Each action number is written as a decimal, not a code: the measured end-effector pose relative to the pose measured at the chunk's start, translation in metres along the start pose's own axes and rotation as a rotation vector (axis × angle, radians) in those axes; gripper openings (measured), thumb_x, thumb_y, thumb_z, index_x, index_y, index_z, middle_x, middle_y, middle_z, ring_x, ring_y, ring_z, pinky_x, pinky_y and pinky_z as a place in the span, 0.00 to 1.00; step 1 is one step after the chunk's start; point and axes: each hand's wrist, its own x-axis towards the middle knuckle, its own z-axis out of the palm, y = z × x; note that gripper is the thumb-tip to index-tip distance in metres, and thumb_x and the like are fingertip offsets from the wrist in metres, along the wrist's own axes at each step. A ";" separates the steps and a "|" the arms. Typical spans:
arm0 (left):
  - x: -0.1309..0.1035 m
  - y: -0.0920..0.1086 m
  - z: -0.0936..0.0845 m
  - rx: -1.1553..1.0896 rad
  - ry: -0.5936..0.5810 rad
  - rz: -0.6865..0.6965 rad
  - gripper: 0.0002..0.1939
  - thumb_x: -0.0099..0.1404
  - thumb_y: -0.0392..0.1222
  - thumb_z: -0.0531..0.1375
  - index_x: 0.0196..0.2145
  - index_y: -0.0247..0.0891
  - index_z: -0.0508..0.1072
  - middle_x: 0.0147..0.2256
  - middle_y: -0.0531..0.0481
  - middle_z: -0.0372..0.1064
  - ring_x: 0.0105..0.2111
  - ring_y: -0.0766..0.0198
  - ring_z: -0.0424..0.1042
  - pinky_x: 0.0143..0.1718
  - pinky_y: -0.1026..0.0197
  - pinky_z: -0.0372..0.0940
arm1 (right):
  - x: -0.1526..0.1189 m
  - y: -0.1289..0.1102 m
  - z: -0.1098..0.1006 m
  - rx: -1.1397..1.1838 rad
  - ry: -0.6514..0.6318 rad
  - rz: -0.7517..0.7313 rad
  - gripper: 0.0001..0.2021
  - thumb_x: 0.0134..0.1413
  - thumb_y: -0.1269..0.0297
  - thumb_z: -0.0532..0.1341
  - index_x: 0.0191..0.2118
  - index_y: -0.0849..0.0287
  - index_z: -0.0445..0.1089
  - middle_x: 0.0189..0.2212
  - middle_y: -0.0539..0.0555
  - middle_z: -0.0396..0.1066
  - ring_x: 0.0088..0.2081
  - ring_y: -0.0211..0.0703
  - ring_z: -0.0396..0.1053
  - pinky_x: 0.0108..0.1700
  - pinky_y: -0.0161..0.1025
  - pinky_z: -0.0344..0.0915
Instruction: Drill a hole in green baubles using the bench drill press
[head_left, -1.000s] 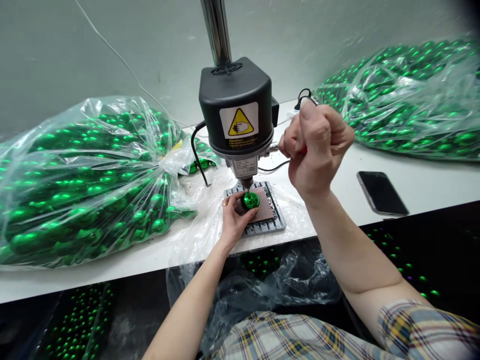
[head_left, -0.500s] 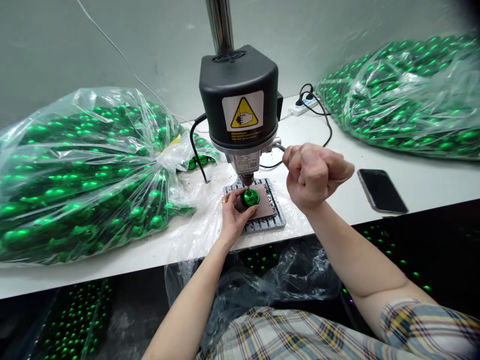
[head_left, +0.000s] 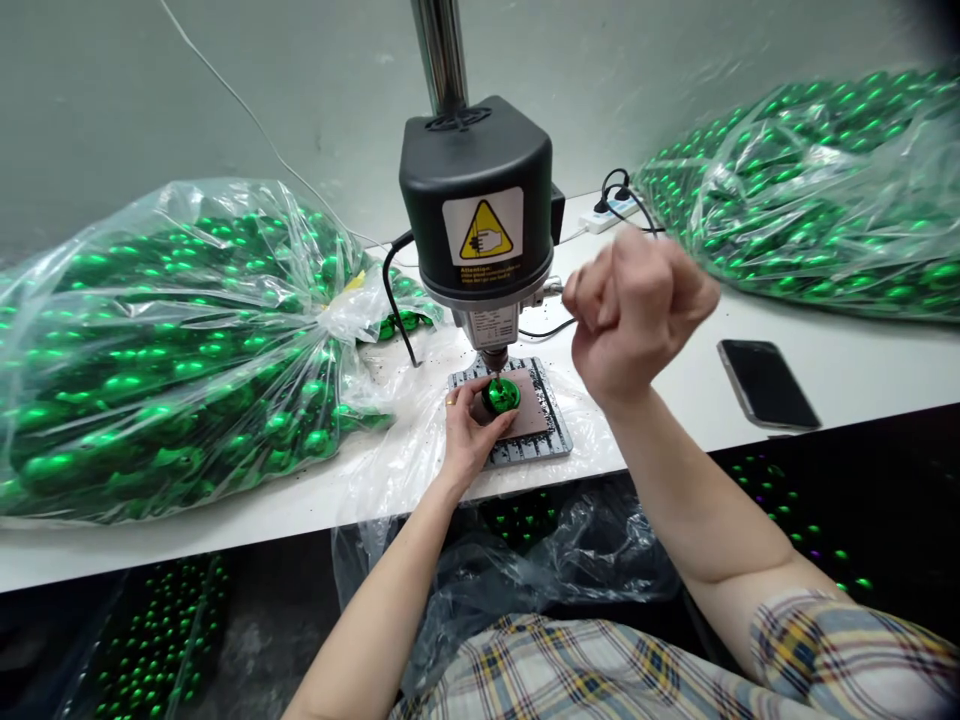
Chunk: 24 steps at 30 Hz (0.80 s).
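Note:
A black drill press (head_left: 478, 205) with a yellow warning label stands at the centre of the white table. Under its bit, a shiny green ball (head_left: 504, 396) rests on a pinkish pad (head_left: 534, 405) over the grey slotted base plate (head_left: 559, 438). My left hand (head_left: 474, 432) grips the ball from the left, thumb in front and fingers behind. To the right of the drill head, my right hand (head_left: 637, 315) is raised and curled into a fist around the end of the machine's lever, most of which the fingers hide.
Clear bags of green balls lie at the left (head_left: 172, 350) and back right (head_left: 825, 190). A phone (head_left: 769, 383) lies on the right, near the table edge. A white power strip (head_left: 606, 214) with black plugs sits behind. Crumpled plastic (head_left: 592, 550) hangs below the front edge.
My right hand has risen slightly and turned at the lever. My left hand and the green ball have stayed in place under the bit.

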 end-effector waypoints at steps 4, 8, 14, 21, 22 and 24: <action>-0.022 0.019 -0.010 0.104 0.048 -0.017 0.23 0.52 0.39 0.74 0.45 0.40 0.73 0.44 0.46 0.71 0.48 0.52 0.71 0.49 0.51 0.68 | 0.037 0.000 0.021 0.001 -0.024 0.154 0.30 0.57 0.44 0.66 0.18 0.55 0.52 0.13 0.43 0.46 0.13 0.31 0.46 0.15 0.39 0.44; -0.073 0.049 -0.037 0.269 -0.303 0.127 0.22 0.55 0.37 0.71 0.46 0.40 0.70 0.43 0.45 0.72 0.45 0.51 0.71 0.46 0.50 0.69 | 0.046 0.004 0.022 -0.023 -0.068 0.150 0.30 0.56 0.40 0.64 0.20 0.55 0.49 0.14 0.43 0.46 0.14 0.29 0.46 0.14 0.36 0.43; -0.063 0.039 -0.089 0.316 -0.364 0.228 0.20 0.70 0.47 0.62 0.57 0.41 0.67 0.52 0.41 0.73 0.54 0.50 0.71 0.56 0.47 0.68 | 0.039 0.002 0.019 0.031 -0.073 0.143 0.26 0.61 0.52 0.65 0.21 0.56 0.51 0.15 0.43 0.45 0.14 0.29 0.48 0.14 0.33 0.46; 0.124 -0.039 -0.125 0.524 -0.025 -0.136 0.15 0.63 0.31 0.56 0.46 0.36 0.76 0.50 0.34 0.75 0.57 0.42 0.70 0.62 0.42 0.60 | 0.039 0.002 0.019 0.064 -0.019 0.184 0.25 0.56 0.58 0.69 0.20 0.55 0.53 0.15 0.43 0.46 0.15 0.31 0.49 0.13 0.35 0.44; 0.144 -0.047 -0.125 0.531 -0.034 -0.151 0.16 0.61 0.31 0.59 0.46 0.35 0.76 0.51 0.33 0.74 0.58 0.40 0.69 0.63 0.41 0.59 | 0.039 0.001 0.019 0.068 -0.018 0.189 0.25 0.56 0.58 0.70 0.20 0.55 0.54 0.14 0.43 0.46 0.15 0.31 0.49 0.13 0.35 0.45; 0.171 -0.058 -0.122 0.528 -0.059 -0.140 0.18 0.57 0.32 0.63 0.48 0.34 0.75 0.54 0.31 0.73 0.61 0.38 0.65 0.64 0.40 0.56 | 0.039 0.001 0.018 0.067 -0.034 0.206 0.24 0.57 0.58 0.69 0.20 0.56 0.55 0.14 0.43 0.48 0.15 0.30 0.49 0.14 0.35 0.47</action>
